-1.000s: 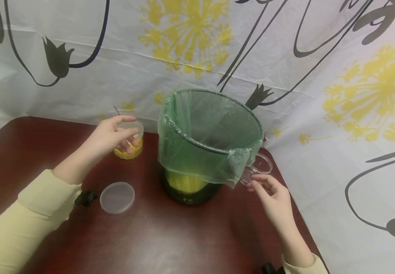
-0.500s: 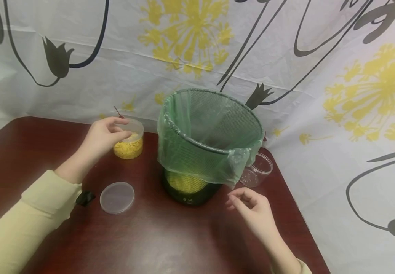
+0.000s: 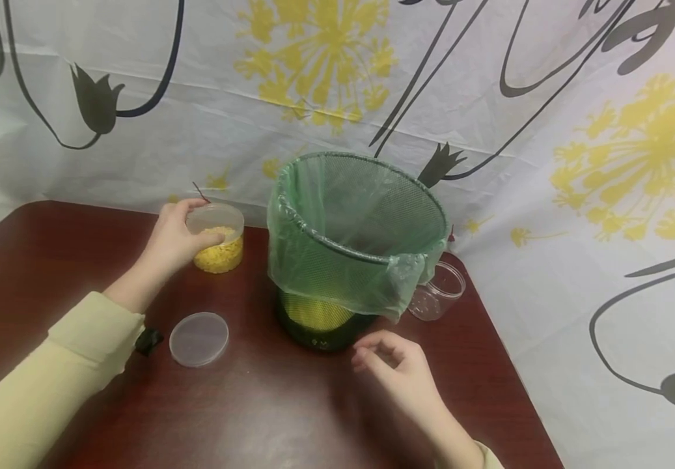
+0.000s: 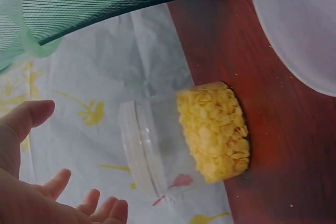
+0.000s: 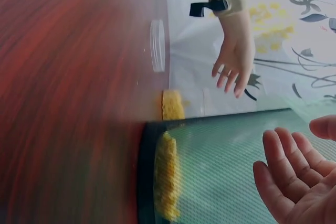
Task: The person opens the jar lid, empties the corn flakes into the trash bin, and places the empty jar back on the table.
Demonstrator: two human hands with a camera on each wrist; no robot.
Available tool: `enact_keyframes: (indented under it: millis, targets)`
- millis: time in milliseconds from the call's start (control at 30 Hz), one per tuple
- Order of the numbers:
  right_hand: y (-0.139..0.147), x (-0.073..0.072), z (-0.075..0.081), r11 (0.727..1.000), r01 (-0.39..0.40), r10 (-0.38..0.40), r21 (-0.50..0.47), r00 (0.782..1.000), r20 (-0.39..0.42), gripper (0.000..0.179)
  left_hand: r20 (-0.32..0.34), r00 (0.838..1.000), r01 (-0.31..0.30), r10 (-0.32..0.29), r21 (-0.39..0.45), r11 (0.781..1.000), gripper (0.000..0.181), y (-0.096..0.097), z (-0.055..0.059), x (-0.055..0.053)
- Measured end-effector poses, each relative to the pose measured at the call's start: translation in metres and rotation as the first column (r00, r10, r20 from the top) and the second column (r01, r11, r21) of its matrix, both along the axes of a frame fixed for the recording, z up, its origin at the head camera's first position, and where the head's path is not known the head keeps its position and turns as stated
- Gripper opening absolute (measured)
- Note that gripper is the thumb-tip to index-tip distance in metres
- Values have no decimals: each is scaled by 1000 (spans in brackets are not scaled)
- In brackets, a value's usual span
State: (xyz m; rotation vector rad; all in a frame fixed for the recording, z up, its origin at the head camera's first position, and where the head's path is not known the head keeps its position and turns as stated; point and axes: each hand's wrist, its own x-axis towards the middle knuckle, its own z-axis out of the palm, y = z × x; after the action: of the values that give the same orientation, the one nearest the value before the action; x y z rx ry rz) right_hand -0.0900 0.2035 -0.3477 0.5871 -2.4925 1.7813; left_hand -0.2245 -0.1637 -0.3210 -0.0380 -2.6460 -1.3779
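Observation:
A clear jar (image 3: 220, 254), partly filled with yellow flakes like corn flakes, stands at the back left of the table. My left hand (image 3: 176, 238) is spread beside its rim, thumb and fingers apart; in the left wrist view a gap shows between the fingertips (image 4: 63, 177) and the jar. A mesh wastebasket (image 3: 325, 280) with a green liner bag stands in the middle, something yellow showing through its lower mesh. In front of its base, my right hand (image 3: 398, 371) hovers with fingers loosely bent, holding nothing. Its palm (image 5: 310, 192) shows bare in the right wrist view.
A round translucent lid (image 3: 199, 339) lies on the dark red table (image 3: 243, 417) at front left. Behind the basket's right side stands a second clear jar (image 3: 439, 293), with no flakes visible. Patterned white sheeting (image 3: 196, 150) hangs behind the table and along its right edge.
My right hand has moved left and toward the front, away from the second jar. The left hand has lowered and opened beside the flake jar's rim. The jars, lid and basket stay put.

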Motion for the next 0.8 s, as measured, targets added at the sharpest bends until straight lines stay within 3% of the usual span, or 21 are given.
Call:
enact_keyframes:
  millis: [500,800]
  targets:
    - [-30,-2,-12,990,-111,116,-90,992,51,9,3,1000,-1,1,17,1000,103,-5,-24,-11]
    - [-45,-5,-22,997,-76,74,31,996,51,16,31,1000,-3,1,56,998,108,-2,-30,-17]
